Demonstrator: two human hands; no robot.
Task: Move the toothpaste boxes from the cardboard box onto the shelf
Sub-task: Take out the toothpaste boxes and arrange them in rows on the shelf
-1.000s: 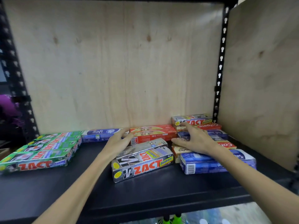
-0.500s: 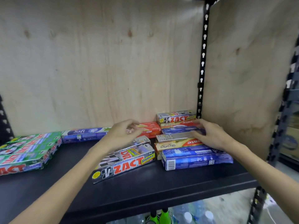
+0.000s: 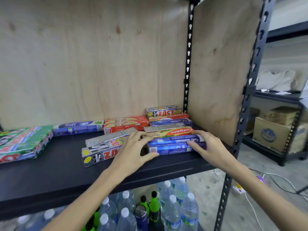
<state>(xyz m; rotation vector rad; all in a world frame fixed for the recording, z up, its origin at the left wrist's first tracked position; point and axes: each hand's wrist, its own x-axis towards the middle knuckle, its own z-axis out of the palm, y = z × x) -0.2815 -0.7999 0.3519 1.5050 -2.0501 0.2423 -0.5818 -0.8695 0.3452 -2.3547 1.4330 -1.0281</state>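
I note even, soft light on the plywood back panel point(image 3: 93, 64); beside it uprights bow from wide-angle distortion, below it boxes look smeared.

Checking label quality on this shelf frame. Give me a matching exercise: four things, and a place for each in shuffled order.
Things:
1. green Zact boxes
2. water bottles
3. left hand
4. right hand

Places:
A. under the shelf
B. on the right end of the front blue Safi box
C. far left of the shelf
D. between the silver Zact boxes and the blue Safi box

Pairs: 1-C, 2-A, 3-D, 4-B
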